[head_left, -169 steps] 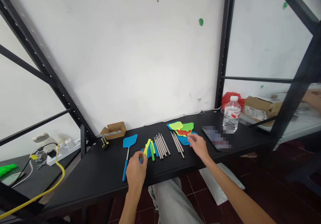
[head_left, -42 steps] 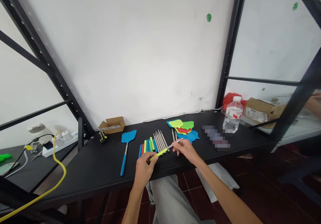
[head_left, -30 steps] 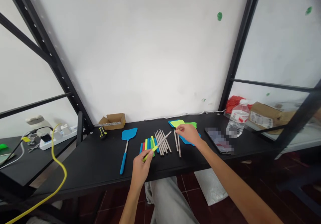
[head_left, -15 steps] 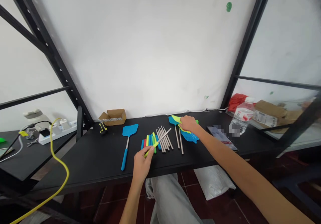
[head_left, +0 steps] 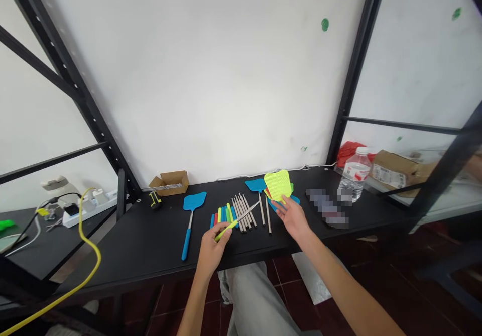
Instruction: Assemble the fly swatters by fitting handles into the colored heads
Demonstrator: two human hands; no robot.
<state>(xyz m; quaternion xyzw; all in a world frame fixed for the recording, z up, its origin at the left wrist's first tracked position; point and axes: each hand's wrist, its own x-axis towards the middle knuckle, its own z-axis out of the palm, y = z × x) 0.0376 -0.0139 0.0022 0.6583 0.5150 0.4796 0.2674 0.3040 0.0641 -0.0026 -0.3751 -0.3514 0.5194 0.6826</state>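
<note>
My left hand (head_left: 211, 248) is closed around a yellow-green handle (head_left: 227, 230) with a thin metal rod (head_left: 250, 210) sticking out of it, tilted up to the right. Between the fingers of my right hand (head_left: 295, 219) is a yellow fly swatter head (head_left: 277, 184), pinched at its lower end and raised off the table. Behind it lie more heads, including a blue one (head_left: 294, 199). Coloured handles (head_left: 219, 215) lie in a row beside several metal rods (head_left: 241, 210). A blue fly swatter (head_left: 187, 240) rests whole at the left.
On the black table (head_left: 146, 240) are a small open cardboard box (head_left: 171, 184), a black-and-yellow object (head_left: 154, 201) and a blurred flat object (head_left: 327, 208). A water bottle (head_left: 354, 173) stands right. A yellow cable (head_left: 98, 258) hangs by a power strip (head_left: 90, 210).
My right hand has lifted the yellow swatter head from the pile and drawn it toward me, turning its flat face up. My left hand still holds the handle with the rod. The view has shifted slightly.
</note>
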